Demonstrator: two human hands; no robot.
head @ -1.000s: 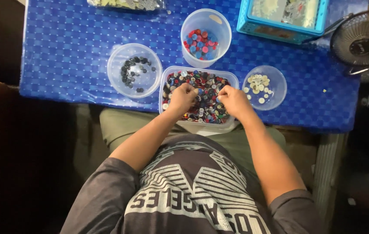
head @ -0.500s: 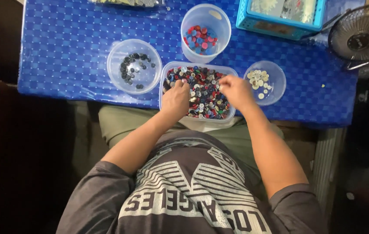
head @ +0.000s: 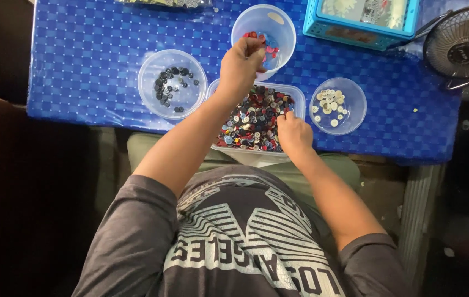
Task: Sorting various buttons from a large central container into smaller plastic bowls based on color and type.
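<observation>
A clear rectangular tub [head: 298, 97] of mixed coloured buttons sits at the near edge of the blue table. My left hand [head: 241, 63] is stretched over the rim of a round clear tub [head: 281, 25] of red and blue buttons, fingers pinched together; what they hold is hidden. My right hand [head: 293, 131] rests in the mixed buttons, fingertips down among them. A round tub [head: 152, 99] of dark buttons stands to the left. Another round tub [head: 355, 115] with pale buttons stands to the right.
A turquoise basket [head: 355, 28] stands at the back right, with a small black fan [head: 462, 49] beside it at the table's right end. The blue dotted tablecloth [head: 91, 55] covers the table. My lap is under the near edge.
My left hand has left the mixed tub and reached forward to the tub of red and blue buttons. My right hand has drawn back toward the near side of the mixed tub.
</observation>
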